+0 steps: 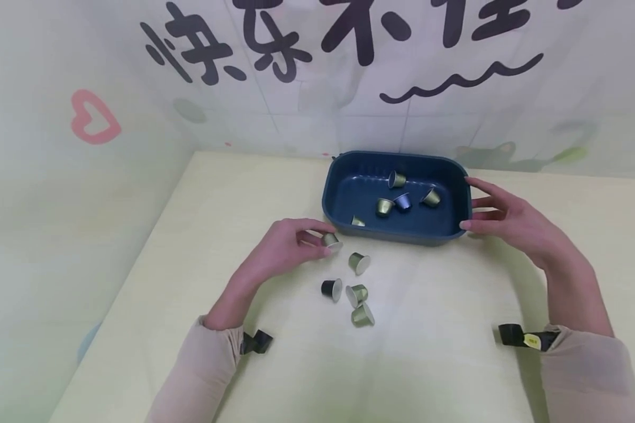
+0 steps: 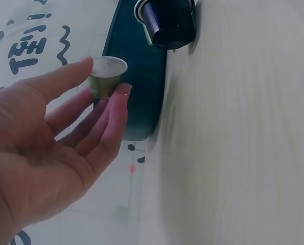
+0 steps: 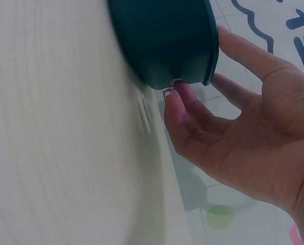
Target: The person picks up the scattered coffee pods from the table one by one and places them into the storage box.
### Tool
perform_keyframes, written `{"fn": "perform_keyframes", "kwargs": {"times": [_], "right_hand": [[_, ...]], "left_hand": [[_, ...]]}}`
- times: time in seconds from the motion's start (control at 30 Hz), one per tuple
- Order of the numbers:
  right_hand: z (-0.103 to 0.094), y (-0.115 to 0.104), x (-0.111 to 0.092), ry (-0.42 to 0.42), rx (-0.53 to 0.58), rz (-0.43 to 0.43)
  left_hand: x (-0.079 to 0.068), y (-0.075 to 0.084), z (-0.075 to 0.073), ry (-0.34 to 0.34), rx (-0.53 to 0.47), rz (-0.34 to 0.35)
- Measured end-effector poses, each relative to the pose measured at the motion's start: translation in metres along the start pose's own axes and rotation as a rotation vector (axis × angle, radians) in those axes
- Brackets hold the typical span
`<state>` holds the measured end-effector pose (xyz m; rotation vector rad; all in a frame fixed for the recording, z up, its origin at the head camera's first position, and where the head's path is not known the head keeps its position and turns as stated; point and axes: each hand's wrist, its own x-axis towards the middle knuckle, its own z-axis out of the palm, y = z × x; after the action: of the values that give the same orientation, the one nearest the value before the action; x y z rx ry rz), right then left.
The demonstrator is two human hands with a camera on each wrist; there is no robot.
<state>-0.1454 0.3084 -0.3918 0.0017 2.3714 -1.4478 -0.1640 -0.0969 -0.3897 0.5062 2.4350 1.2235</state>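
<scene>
My left hand (image 1: 288, 249) pinches a green coffee capsule (image 2: 104, 84) between thumb and fingertips, just outside the near left corner of a dark blue bin (image 1: 402, 236). In the left wrist view the capsule's pale lid faces up. At the bin's right end, my right hand (image 1: 518, 226) holds the end wall, thumb at the near corner and index finger at the far one. Inside lie several green capsules (image 1: 384, 207) and a blue capsule (image 1: 403, 202). Before the bin lie a black capsule (image 1: 331, 289) and green capsules (image 1: 358, 262).
The bin stands on a pale table (image 1: 444, 352) near its back edge. Behind rises a white wall covering (image 1: 317, 129) with dark lettering. Black straps with small devices (image 1: 510, 335) sit at both wrists.
</scene>
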Motion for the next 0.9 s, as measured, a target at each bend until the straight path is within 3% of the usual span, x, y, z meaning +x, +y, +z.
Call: {"fn": "perform_keyframes", "kwargs": {"times": [0.2, 0.53, 0.7, 0.9], "right_hand": [[0.002, 0.0015, -0.0021, 0.002, -0.021, 0.009], [0.0024, 0.0009, -0.0001, -0.011, -0.024, 0.016], [0.0023, 0.0006, 0.0, -0.014, -0.028, 0.022], [0.0024, 0.0002, -0.0006, -0.013, -0.037, 0.017]], "left_hand": [[-0.0017, -0.0002, 0.0007, -0.016, -0.045, 0.06], [-0.0012, 0.0037, -0.0014, 0.067, -0.049, 0.108], [-0.0013, 0.0067, -0.0029, 0.089, -0.082, 0.104], [0.0004, 0.0075, -0.0039, 0.11, -0.111, 0.148]]}}
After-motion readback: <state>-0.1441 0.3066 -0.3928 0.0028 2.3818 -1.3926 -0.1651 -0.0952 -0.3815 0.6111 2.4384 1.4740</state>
